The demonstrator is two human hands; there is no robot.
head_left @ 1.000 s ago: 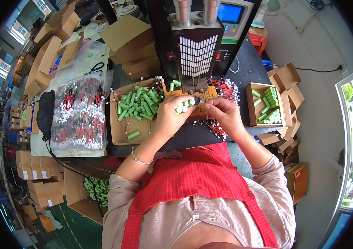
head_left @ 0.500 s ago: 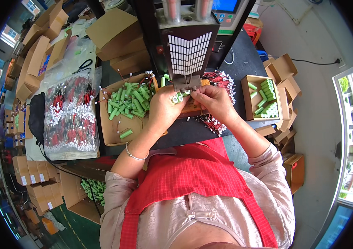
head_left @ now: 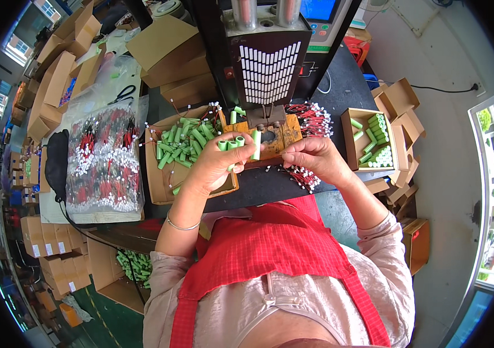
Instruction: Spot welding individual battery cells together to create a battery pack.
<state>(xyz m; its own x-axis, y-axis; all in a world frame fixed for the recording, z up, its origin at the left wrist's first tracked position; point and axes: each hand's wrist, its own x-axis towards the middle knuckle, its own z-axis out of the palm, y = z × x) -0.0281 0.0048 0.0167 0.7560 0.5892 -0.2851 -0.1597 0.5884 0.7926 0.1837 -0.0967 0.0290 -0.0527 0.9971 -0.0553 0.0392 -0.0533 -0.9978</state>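
Several green cylindrical battery cells [head_left: 232,144] are gripped in my left hand [head_left: 213,164], their round ends tilted up. One more green cell [head_left: 256,145] stands out at its fingertips, in front of the wooden block [head_left: 287,134]. To the right, my right hand [head_left: 319,161] has its thumb and forefinger pressed together by the block's front edge; whatever is between them is too small to make out. Above the block hang the two electrode tips of a black spot-welding machine [head_left: 269,72] with a white slotted pattern.
Left of the block, a cardboard box [head_left: 158,188] holds loose green cells and wires. Red wire leads with white connectors [head_left: 317,120] lie at the right. Beyond them stands a box of cells [head_left: 348,139]. A bag of wire leads [head_left: 103,188] and scissors [head_left: 122,93] lie farther left.
Both hands have drawn back from under the electrodes and moved apart, uncovering the block. The cells in my left hand now show upward, and my right hand is farther right.
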